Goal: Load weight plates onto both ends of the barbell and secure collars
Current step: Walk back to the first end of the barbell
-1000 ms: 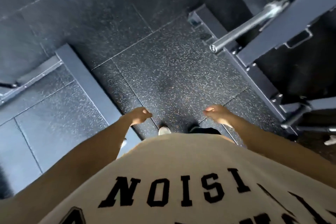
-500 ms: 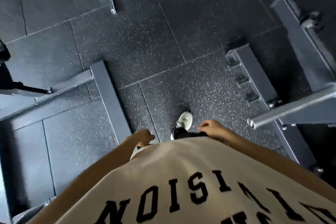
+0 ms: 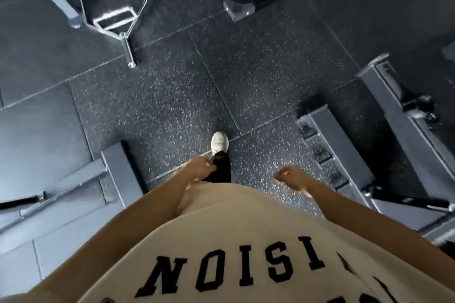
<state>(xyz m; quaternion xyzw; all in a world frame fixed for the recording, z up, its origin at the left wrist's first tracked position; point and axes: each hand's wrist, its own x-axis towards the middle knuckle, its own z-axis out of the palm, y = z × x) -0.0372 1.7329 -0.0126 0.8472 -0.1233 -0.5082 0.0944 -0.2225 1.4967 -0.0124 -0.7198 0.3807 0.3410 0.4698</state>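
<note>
My left hand [image 3: 200, 167] and right hand [image 3: 294, 177] hang loosely curled, holding nothing; beyond my white shoe [image 3: 219, 142], I could trip on the chrome hexagonal trap bar [image 3: 112, 2].

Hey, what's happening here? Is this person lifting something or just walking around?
Just walking, it seems. The person steps across the rubber gym floor, one white shoe forward. The left hand and right hand hang loosely curled and hold nothing. A hex bar lies ahead on the floor, untouched. No weight plates are in view.

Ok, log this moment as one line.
phase: walking | left hand: empty | right hand: empty | plates: none seen | hex bar: on floor ahead
</note>
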